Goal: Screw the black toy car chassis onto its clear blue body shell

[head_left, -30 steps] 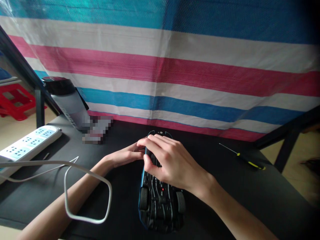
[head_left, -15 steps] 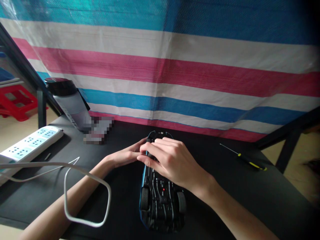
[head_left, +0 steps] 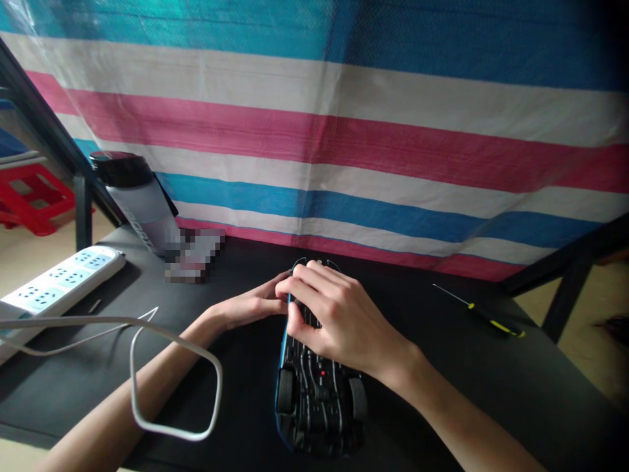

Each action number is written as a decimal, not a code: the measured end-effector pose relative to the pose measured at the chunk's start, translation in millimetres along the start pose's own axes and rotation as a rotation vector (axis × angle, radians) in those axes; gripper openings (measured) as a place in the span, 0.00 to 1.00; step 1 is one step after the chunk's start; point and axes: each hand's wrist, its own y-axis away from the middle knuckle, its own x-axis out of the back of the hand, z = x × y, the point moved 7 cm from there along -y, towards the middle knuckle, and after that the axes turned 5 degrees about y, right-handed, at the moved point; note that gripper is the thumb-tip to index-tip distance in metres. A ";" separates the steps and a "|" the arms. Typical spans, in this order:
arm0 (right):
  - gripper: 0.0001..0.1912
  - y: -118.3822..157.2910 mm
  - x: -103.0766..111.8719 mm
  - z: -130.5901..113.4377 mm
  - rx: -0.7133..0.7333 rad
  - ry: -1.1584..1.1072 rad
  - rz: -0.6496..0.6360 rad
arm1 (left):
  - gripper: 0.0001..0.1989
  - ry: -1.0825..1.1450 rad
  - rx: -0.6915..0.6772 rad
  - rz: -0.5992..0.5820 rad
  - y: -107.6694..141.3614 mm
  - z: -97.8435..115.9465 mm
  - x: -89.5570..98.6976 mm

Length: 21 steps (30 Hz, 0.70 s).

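Wheels [head_left: 285,391] upward, a blue-edged toy car [head_left: 317,410] lies beneath the right hand [head_left: 331,308], extending past it toward the wearer. That hand arches over the car's far half, thumb and fingers bent; whether they pinch anything is hidden. The left hand [head_left: 253,303] reaches to the car's left side, fingers extended, tips out of sight. Presumably resting on its roof, the car could rock or skid if the right fingers push unopposed. A white cable [head_left: 73,320] crossing before the left forearm [head_left: 170,364] could snag if that arm lifts.
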 end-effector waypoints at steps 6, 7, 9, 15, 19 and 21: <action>0.06 1.3 -0.7 3.1 -0.012 0.039 0.042 | 0.40 0.019 0.015 0.045 -0.1 -6.5 7.7; 0.07 2.1 -1.4 3.6 -0.020 0.038 0.039 | 0.42 0.012 0.024 0.059 0.6 -6.5 8.6; 0.10 3.6 -1.9 4.2 -0.046 0.037 0.028 | 0.43 0.002 0.043 0.075 1.3 -5.5 8.8; 0.12 3.8 -1.9 1.8 -0.077 0.011 -0.011 | 0.32 -0.078 -0.022 -0.039 -1.8 6.5 -5.3; 0.10 4.6 -8.8 6.5 -0.131 0.016 -0.029 | 0.31 -0.092 -0.023 -0.001 -2.5 3.8 -2.2; 0.10 6.4 -11.6 11.5 -0.195 0.024 -0.027 | 0.35 -0.081 -0.029 -0.008 -1.7 3.6 -2.0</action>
